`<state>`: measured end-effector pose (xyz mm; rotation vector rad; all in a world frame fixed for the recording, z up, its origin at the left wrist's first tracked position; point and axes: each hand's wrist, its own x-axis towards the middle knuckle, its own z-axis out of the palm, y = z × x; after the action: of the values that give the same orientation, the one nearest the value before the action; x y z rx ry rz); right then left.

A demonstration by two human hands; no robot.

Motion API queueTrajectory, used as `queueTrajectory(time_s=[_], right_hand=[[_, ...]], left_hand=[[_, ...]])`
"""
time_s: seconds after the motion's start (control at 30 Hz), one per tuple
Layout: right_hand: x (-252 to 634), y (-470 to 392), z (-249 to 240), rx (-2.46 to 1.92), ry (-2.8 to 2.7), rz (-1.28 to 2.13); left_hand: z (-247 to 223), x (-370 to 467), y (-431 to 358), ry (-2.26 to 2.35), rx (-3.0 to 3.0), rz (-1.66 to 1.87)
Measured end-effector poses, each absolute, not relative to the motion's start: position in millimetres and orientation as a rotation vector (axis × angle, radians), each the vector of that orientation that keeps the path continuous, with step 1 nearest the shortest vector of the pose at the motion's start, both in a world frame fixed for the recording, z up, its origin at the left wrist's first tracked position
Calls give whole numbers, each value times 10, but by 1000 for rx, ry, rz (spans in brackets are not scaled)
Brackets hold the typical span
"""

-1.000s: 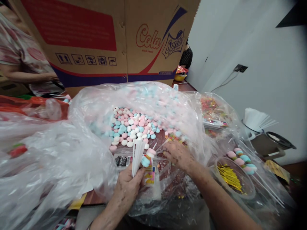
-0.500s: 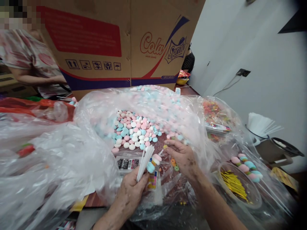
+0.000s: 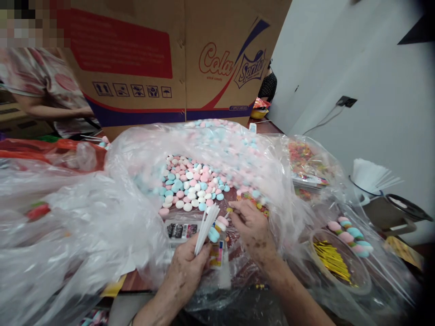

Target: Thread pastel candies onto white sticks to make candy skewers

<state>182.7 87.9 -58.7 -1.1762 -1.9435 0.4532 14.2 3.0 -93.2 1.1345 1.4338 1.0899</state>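
My left hand [image 3: 183, 269] is closed around a bundle of white sticks [image 3: 205, 228] and a skewer of pink, white and blue marshmallows [image 3: 214, 234]. My right hand [image 3: 253, 231] pinches a small yellow gummy ring [image 3: 229, 210] close to the skewer's bare tip. Whether the tip is inside the ring, I cannot tell. Ahead of my hands, loose marshmallows [image 3: 190, 186] spill from a clear plastic bag [image 3: 136, 145]. Colourful gummy rings [image 3: 260, 206] lie behind my right hand, partly hidden by it.
A clear tub [image 3: 365, 281] holds gold twist ties [image 3: 331, 261]. Beside it lie several marshmallow skewers [image 3: 346, 234]. More white sticks [image 3: 370, 174] stand near a dark jug [image 3: 390, 215]. A large cardboard box [image 3: 136, 54] blocks the back, with a person [image 3: 41, 90] behind its left side.
My right hand has moved left with the yellow gummy ring, closer to the skewer's tip. It now covers the loose rings seen beneath it before. My left hand has barely moved.
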Motion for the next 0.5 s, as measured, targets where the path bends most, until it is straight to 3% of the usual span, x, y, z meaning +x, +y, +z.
queueTrajectory(time_s=[0.23, 0.5], right_hand=[[1785, 809, -663, -1061, -1942, 281], [1774, 730, -694, -965, -1819, 529]], left_hand=[[-951, 137, 23, 1443, 1115, 1088], [-1032, 124, 5, 1454, 1096, 1116]])
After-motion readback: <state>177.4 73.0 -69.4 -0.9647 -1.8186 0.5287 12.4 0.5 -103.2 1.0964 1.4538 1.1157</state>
